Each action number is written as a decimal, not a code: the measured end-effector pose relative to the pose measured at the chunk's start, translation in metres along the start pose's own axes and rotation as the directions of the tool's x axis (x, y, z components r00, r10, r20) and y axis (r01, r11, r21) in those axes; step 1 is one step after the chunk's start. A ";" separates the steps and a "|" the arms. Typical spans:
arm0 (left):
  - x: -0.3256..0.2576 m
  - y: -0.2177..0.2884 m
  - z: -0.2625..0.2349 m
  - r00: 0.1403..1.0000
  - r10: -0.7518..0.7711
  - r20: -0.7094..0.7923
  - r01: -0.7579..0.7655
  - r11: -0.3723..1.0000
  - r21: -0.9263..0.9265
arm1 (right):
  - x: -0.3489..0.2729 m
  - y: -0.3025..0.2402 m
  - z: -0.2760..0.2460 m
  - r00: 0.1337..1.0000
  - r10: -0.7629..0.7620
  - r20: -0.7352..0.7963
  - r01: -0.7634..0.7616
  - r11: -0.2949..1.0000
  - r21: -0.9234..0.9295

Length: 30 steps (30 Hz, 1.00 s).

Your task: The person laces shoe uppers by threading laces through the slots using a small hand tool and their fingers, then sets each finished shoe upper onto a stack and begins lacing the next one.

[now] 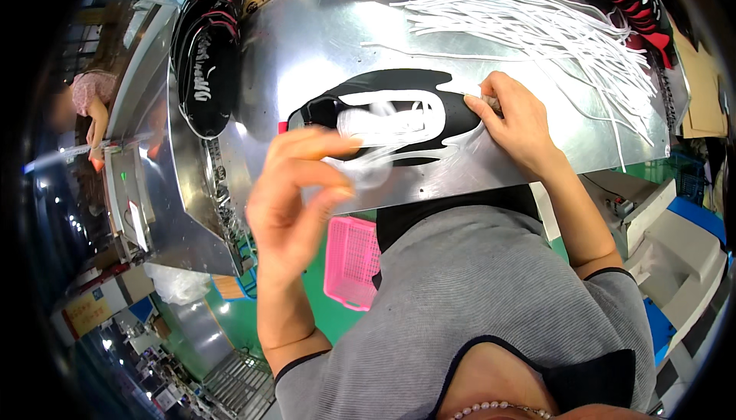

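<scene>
Your left hand [295, 190] is raised over the near edge of the metal table [322, 36], thumb and fingers pinched on a blurred white lace [368, 161]. Your right hand [517, 122] is curled, gripping the right end of the black shoe upper [383, 117]. The upper lies flat mid-table, long axis left–right. Loose white laces [537, 29] are piled beyond it; a pink basket [351, 260] sits below.

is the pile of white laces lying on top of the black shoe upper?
No, the pile of white laces lies apart on the metal table, up and right of the black shoe upper.
</scene>
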<state>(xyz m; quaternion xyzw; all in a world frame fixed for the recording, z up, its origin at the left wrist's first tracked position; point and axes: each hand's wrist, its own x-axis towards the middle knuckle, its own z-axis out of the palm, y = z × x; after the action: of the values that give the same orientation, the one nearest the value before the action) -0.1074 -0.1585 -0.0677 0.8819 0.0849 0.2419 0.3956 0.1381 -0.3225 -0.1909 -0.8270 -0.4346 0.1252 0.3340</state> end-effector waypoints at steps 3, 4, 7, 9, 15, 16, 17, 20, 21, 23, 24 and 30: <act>0.025 -0.008 0.023 0.989 -0.070 -0.133 0.074 0.997 0.029 | 0.005 0.000 -0.014 0.996 0.061 0.069 -0.059 0.998 -0.027; 0.031 -0.011 0.028 0.980 -0.094 -0.176 0.102 0.994 0.034 | 0.006 0.002 -0.015 0.999 0.000 -0.051 0.002 1.000 0.028; 0.042 -0.021 0.041 0.990 0.059 -0.131 -0.028 0.974 0.226 | 0.006 -0.009 -0.030 0.996 0.040 -0.083 -0.024 0.982 0.185; 0.052 -0.019 0.058 0.986 0.133 -0.097 -0.094 0.940 0.328 | 0.005 -0.027 -0.027 0.985 -0.169 0.044 0.090 0.706 0.703; 0.050 -0.029 0.076 0.985 -0.047 -0.165 0.081 0.976 0.203 | 0.003 -0.041 0.001 0.963 0.020 0.267 -0.246 0.464 0.851; 0.040 -0.031 0.070 0.986 -0.092 -0.138 0.127 0.955 0.267 | 0.004 -0.037 0.000 0.926 0.111 0.361 -0.376 0.363 0.852; 0.031 -0.037 0.062 0.984 -0.137 -0.116 0.168 0.927 0.334 | 0.005 -0.036 0.002 0.928 0.116 0.354 -0.372 0.357 0.857; 0.013 -0.063 0.059 0.854 -0.486 0.183 0.433 0.861 0.268 | 0.001 -0.041 0.018 0.950 0.110 0.292 -0.306 0.512 0.803; 0.021 -0.080 0.059 0.636 -0.676 0.372 0.708 0.703 0.069 | 0.001 -0.038 0.026 0.964 0.090 0.249 -0.253 0.592 0.765; 0.042 -0.076 0.061 0.251 -0.787 0.564 0.967 0.227 -0.115 | 0.004 -0.043 0.027 0.940 0.164 0.298 -0.333 0.620 0.710; 0.036 -0.085 0.068 0.264 -0.734 0.626 0.962 0.245 -0.119 | 0.004 -0.044 0.029 0.942 0.167 0.292 -0.331 0.618 0.713; 0.018 -0.073 0.091 0.503 -0.789 0.352 0.845 0.365 -0.391 | 0.001 -0.047 0.030 0.955 0.155 0.254 -0.268 0.817 0.510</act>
<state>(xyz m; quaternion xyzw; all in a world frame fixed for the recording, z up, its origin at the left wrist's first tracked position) -0.0436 -0.1634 -0.1671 0.5913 0.4215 -0.0197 0.6873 0.0939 -0.2893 -0.1824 -0.7260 -0.3182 0.3613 0.4910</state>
